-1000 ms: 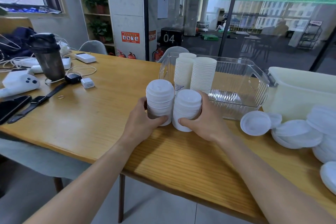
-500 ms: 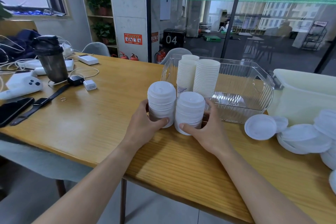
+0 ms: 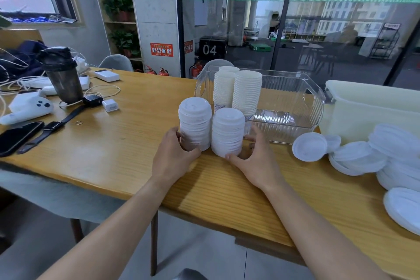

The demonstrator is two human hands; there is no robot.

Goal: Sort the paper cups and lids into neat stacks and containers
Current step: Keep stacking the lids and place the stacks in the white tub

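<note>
**Two stacks of lids held upright on the table**

The left hand [image 3: 175, 154] curls round the base of the taller lid stack [image 3: 195, 124], thumb at the near side and fingers wrapped behind. The right hand [image 3: 256, 159] cups the shorter lid stack [image 3: 228, 132] the same way, thumb tip at its foot, fingers bent round the far side. Both stacks are smooth white plastic discs, ribbed along their sides where the rims nest, and they stand upright, touching each other, between the two hands on the grained wooden table [image 3: 127, 143].

Just beyond the fingers stands a clear ridged plastic tub [image 3: 295, 107] with rounded corners; inside it, at the end nearest the hands, stand columns of nested cream paper cups [image 3: 246, 93]. To the right of the right hand lie loose lids [image 3: 309, 146] in a spread heap, flat and round, some overlapping. Past them sits an opaque pale bin [image 3: 368, 111]. Well to the left of the left hand stands a dark shaker bottle [image 3: 61, 75] among white cables.
</note>
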